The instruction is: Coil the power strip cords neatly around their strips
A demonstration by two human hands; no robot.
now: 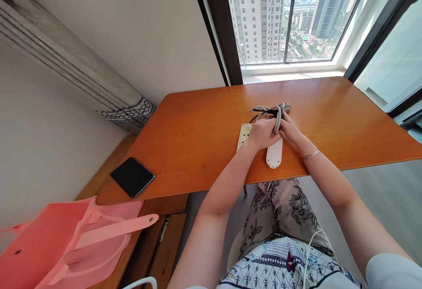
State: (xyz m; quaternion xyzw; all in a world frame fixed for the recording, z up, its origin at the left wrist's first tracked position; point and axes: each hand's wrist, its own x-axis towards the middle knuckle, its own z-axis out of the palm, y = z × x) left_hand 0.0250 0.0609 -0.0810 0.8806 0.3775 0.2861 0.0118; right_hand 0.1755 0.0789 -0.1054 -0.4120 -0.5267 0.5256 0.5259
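Near the middle of the wooden table, my left hand is closed around a bundle of grey cable. My right hand has its fingers closed on the right side of the same bundle. Black cable is tangled in with the grey loops. A white power strip lies below my hands, its upper end hidden by them. To the left is a cream power strip with sockets, partly covered by my left hand and forearm.
A black tablet or phone lies at the table's left front corner. A pink bag sits at the lower left, beside open wooden drawers. Behind the table is a window.
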